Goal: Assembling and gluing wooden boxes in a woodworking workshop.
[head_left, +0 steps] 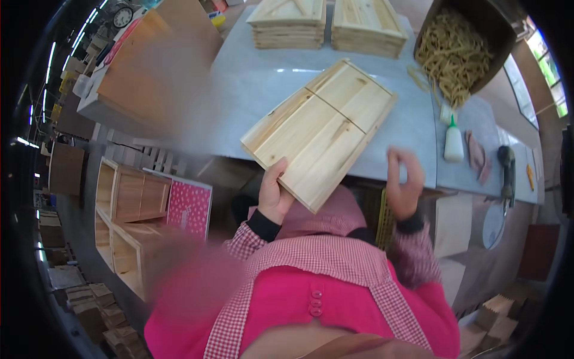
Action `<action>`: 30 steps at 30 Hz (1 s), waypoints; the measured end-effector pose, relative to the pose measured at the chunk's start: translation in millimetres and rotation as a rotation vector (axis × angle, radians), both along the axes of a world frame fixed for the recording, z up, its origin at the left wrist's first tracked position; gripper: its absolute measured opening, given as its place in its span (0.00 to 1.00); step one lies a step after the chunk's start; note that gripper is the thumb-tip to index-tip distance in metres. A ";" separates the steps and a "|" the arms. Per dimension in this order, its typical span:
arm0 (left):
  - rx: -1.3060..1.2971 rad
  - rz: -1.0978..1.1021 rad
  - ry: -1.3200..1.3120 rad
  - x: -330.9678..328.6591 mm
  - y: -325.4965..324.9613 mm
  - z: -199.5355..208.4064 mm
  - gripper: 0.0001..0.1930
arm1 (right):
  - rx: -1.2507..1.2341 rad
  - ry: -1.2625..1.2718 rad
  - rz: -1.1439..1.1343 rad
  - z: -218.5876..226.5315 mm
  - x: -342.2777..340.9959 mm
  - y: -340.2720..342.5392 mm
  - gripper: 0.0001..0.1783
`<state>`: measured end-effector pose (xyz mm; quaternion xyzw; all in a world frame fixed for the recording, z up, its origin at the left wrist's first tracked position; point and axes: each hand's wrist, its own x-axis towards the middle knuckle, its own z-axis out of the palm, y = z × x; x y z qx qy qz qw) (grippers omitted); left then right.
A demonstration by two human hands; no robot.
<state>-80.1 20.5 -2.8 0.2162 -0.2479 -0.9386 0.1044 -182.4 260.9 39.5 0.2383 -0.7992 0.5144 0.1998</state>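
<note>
My left hand (pixel 277 192) grips the near left corner of a pale wooden panel (pixel 326 128), with the thumb on top and the fingers underneath. Made of joined boards with a dark line across it and narrow strips along its edges, the panel lies aslant, reaching over the table's near edge. To the right of the panel and apart from it, my right hand (pixel 405 182) is raised, its thumb and forefinger curled together in a pinch. Whether anything small sits between those fingertips cannot be made out.
Two stacks of wooden panels (pixel 287 30) (pixel 368 30) stand at the back of the grey table (pixel 233 113). A box of tan strips (pixel 457 51), a green-tipped white glue bottle (pixel 453 143), a cloth (pixel 476 157) and a dark tool (pixel 506 173) are on the right. Wooden cabinets (pixel 134 197) stand left.
</note>
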 end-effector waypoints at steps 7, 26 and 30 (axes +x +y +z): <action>0.052 0.024 -0.102 31.9 10.3 -47.9 0.26 | 0.601 0.142 -0.077 -50.4 -146.4 -66.0 0.18; -0.035 -0.117 -0.284 65.4 -17.2 -36.5 0.27 | 0.339 0.231 -0.127 -62.7 -132.9 -17.9 0.21; -0.008 -0.100 -0.317 64.0 -17.5 -33.0 0.27 | 0.636 0.196 -0.710 -54.5 -143.5 111.5 0.27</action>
